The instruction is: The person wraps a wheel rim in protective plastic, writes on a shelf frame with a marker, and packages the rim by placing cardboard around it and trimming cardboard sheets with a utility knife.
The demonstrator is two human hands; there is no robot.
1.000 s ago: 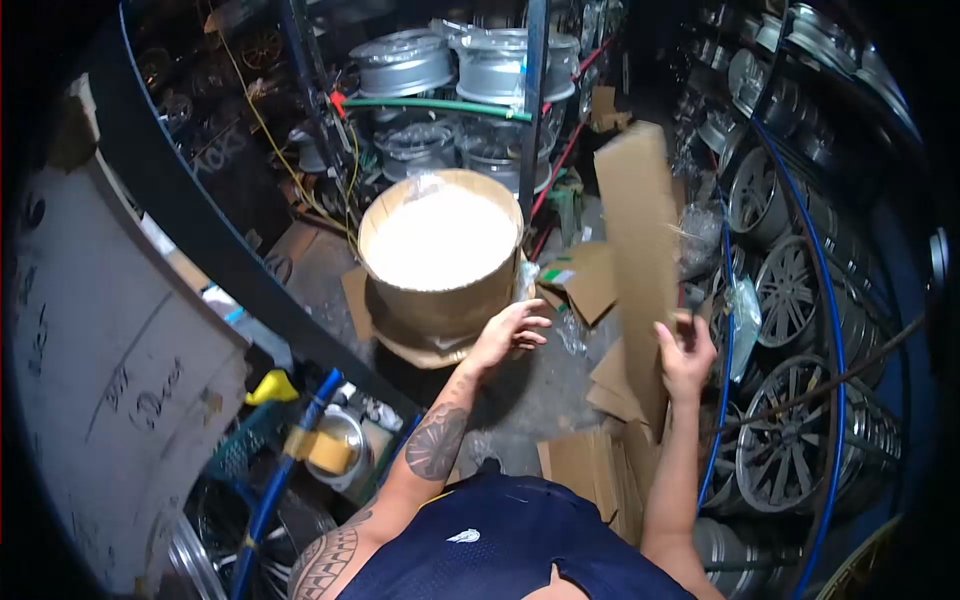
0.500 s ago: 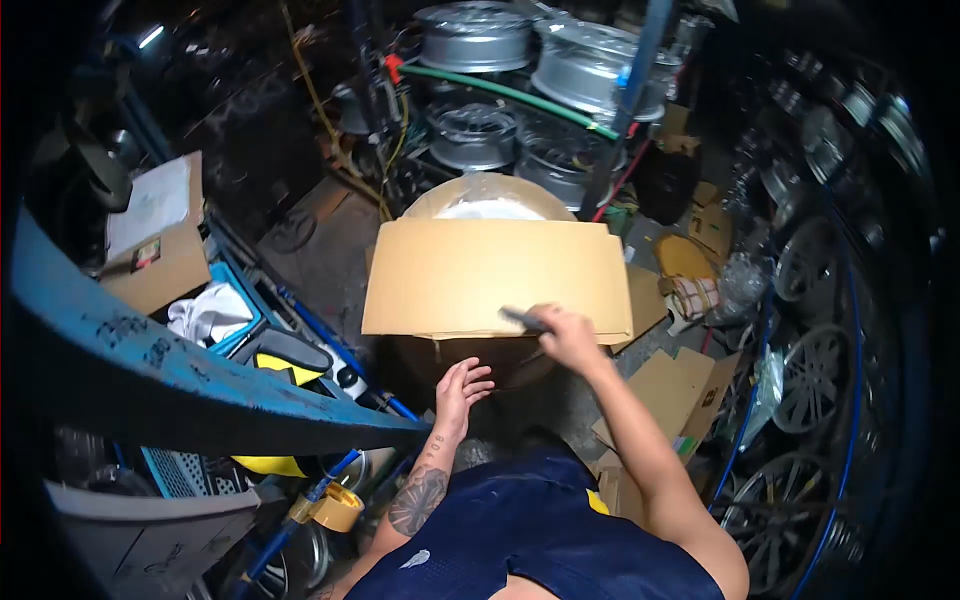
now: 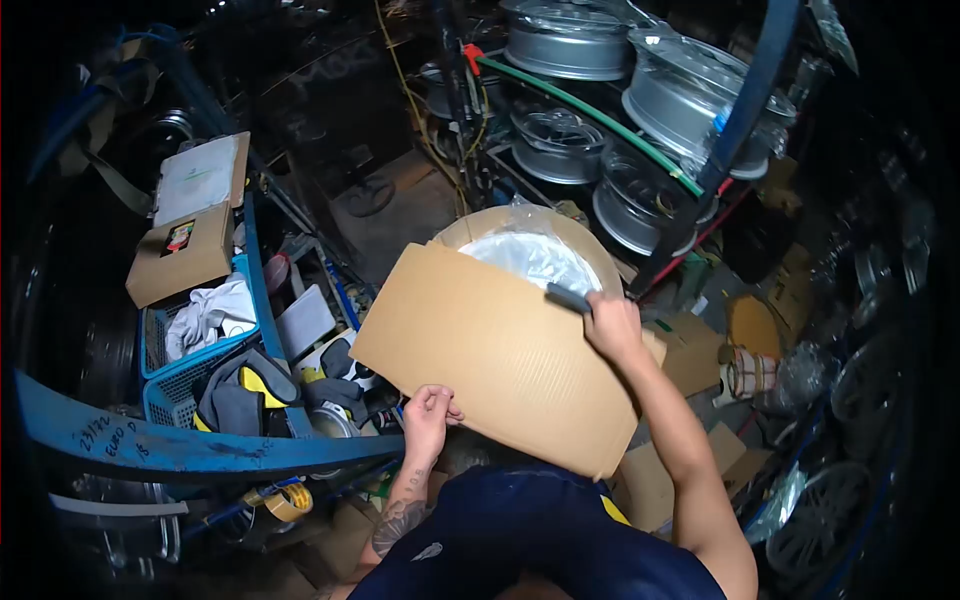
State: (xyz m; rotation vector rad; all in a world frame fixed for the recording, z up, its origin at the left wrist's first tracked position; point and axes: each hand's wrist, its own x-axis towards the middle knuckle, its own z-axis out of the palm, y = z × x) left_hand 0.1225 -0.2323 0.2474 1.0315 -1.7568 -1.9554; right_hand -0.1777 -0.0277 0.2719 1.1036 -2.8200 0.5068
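A flat cardboard sheet lies tilted over a plastic-wrapped wheel rim, which has a cardboard band around it. At the sheet's near left edge, my left hand is closed in a pinch on the cardboard. My right hand grips a dark, narrow box cutter at the sheet's far right edge. Its blade cannot be made out. The sheet hides the lower part of the wrapped rim.
Silver wheel rims sit on a rack behind a green bar. To the left are a blue beam, a blue basket with cloths, and a tape roll. Cardboard pieces lie on the right.
The cardboard sheet has turned and come nearer me, uncovering more of the wrapped rim. My left hand has taken its edge; my right hand has moved to the far edge with the cutter.
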